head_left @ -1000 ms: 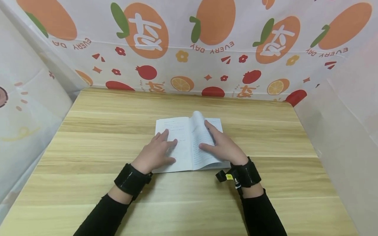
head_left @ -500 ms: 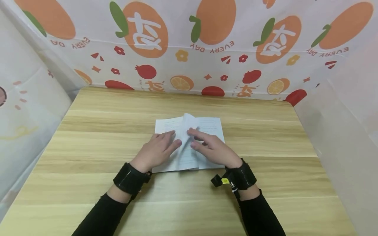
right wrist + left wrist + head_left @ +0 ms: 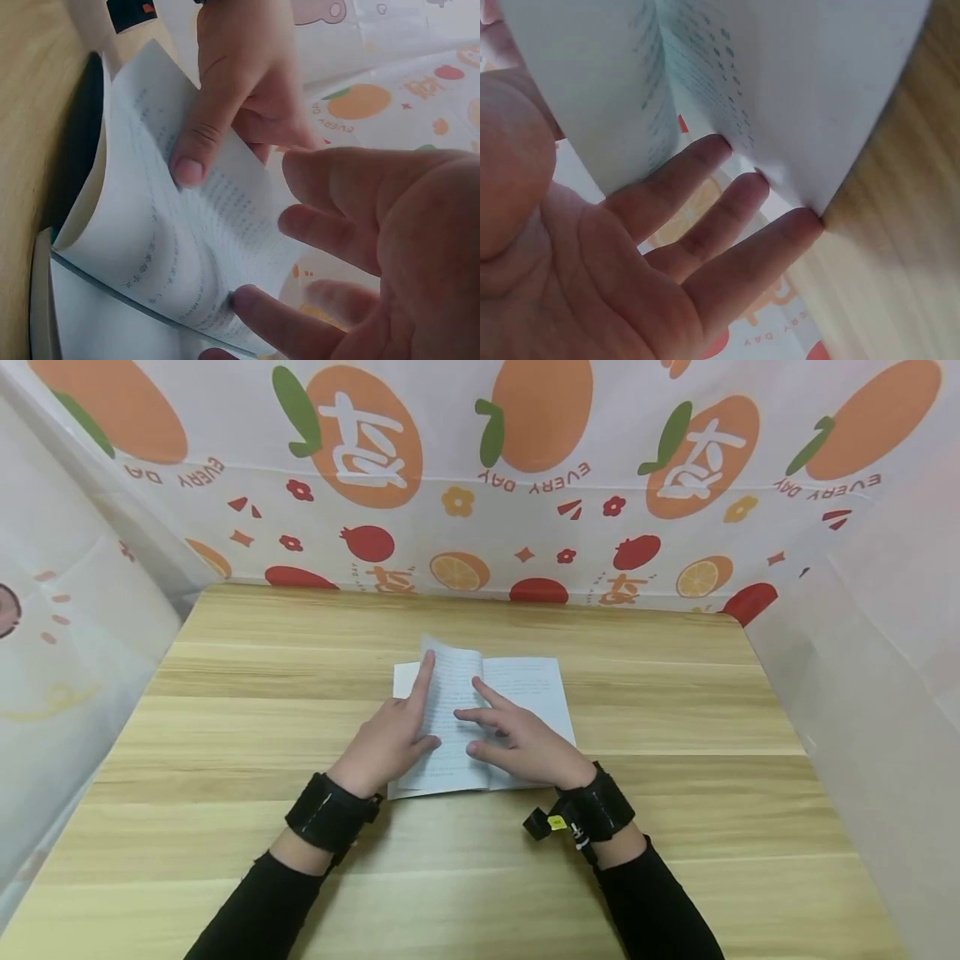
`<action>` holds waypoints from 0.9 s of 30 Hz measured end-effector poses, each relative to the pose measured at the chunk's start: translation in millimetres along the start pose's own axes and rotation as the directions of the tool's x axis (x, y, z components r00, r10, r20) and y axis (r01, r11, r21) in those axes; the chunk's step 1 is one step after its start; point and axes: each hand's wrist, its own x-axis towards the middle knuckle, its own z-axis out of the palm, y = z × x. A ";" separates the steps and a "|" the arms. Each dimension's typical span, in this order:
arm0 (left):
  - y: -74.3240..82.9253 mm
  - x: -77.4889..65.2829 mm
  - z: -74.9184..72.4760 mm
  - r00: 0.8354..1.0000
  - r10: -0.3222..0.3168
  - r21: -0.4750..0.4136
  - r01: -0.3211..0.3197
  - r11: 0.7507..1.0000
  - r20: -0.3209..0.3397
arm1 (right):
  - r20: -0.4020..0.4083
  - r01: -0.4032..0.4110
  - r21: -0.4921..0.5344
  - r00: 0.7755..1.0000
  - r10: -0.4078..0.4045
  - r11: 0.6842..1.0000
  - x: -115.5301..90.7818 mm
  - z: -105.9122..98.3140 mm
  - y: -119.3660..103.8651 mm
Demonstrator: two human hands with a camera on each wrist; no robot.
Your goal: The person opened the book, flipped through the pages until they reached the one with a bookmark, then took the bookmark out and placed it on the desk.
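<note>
A book (image 3: 525, 685) with printed white pages lies spread on the wooden table, a loose leaf (image 3: 453, 693) curving up over its left half. My left hand (image 3: 385, 743) is at that left half, thumb and index finger over the leaf. Beneath the leaf, in the left wrist view, three fairly straight fingers (image 3: 742, 255) touch the page below. My right hand (image 3: 528, 743) reaches over the book's middle with its fingers spread; a fingertip touches the printed leaf (image 3: 161, 225) in the right wrist view. Part of the left page is hidden by the left hand and the leaf.
The wooden table (image 3: 675, 693) extends around the book on every side. A fruit-patterned curtain (image 3: 540, 527) hangs along its back edge, with pale cloth at both sides. Black bands (image 3: 330, 814) with small cameras sit on the wrists.
The leaf has swung from the right half over to the left. My right hand has followed it leftward, and my left index finger has straightened out over the leaf.
</note>
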 end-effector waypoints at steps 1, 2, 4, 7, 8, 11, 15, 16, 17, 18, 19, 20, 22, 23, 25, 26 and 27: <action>-0.3 -0.2 0.7 1.000 0.006 0.013 -0.006 1.000 0.006 | 0.005 0.000 0.005 1.000 0.000 1.000 -0.3 -0.5 0.5; -0.8 -0.7 1.3 1.000 0.012 0.026 -0.012 1.000 0.012 | 0.008 -0.001 0.006 1.000 0.001 1.000 -0.5 -0.9 1.3; -1.5 -1.9 2.3 1.000 0.020 0.057 -0.021 0.998 0.024 | -0.004 -0.008 0.012 1.000 0.008 1.000 -0.5 -1.6 3.9; -1.6 -3.8 3.1 0.999 0.008 0.077 -0.010 0.997 0.033 | -0.060 -0.031 -0.005 0.998 0.031 0.999 -0.5 -3.7 10.6; -1.2 -4.3 3.2 0.999 0.001 0.081 -0.004 0.997 0.035 | -0.088 -0.046 -0.012 0.995 0.044 0.999 -0.8 -5.3 13.1; 0.6 -4.9 3.4 0.999 -0.021 0.098 0.017 0.995 0.040 | -0.174 -0.113 -0.053 0.979 0.103 0.992 -3.1 -12.9 21.1; 1.9 -5.7 4.9 0.998 -0.041 0.134 0.035 0.990 0.046 | -0.274 -0.258 -0.085 0.935 0.226 0.962 -8.8 -24.7 28.9; 1.9 -5.8 5.3 0.998 -0.047 0.141 0.040 0.989 0.046 | -0.290 -0.294 -0.088 0.922 0.258 0.952 -10.2 -27.2 30.5; 1.9 -6.0 5.5 0.998 -0.052 0.144 0.045 0.989 0.045 | -0.301 -0.329 -0.091 0.909 0.289 0.940 -11.6 -29.2 32.3; 1.8 -6.2 5.9 0.997 -0.060 0.146 0.053 0.988 0.044 | -0.309 -0.360 -0.092 0.897 0.317 0.929 -12.9 -30.8 33.8; 2.2 -5.6 6.2 0.997 -0.066 0.145 0.059 0.988 0.045 | -0.312 -0.386 -0.100 0.887 0.340 0.917 -14.5 -32.9 35.4; 2.5 -5.3 6.6 0.996 -0.075 0.148 0.067 0.987 0.049 | -0.311 -0.406 -0.114 0.881 0.356 0.907 -15.8 -34.6 36.8; 2.6 -5.2 7.4 0.994 -0.097 0.156 0.087 0.984 0.058 | -0.294 -0.424 -0.154 0.882 0.368 0.892 -17.6 -36.5 39.6; 2.6 -5.3 8.1 0.993 -0.105 0.164 0.094 0.982 0.061 | -0.281 -0.428 -0.167 0.884 0.373 0.888 -18.2 -37.0 40.5; 2.2 -5.3 9.3 0.991 -0.116 0.181 0.103 0.978 0.065 | -0.254 -0.439 -0.195 0.886 0.387 0.877 -18.6 -37.1 42.5; 1.9 -5.4 9.8 0.991 -0.115 0.192 0.101 0.976 0.064 | -0.239 -0.446 -0.202 0.886 0.397 0.872 -18.7 -36.9 43.5; 1.5 -5.3 10.5 0.992 -0.111 0.199 0.097 0.975 0.060 | -0.226 -0.452 -0.206 0.885 0.407 0.868 -18.6 -36.6 44.8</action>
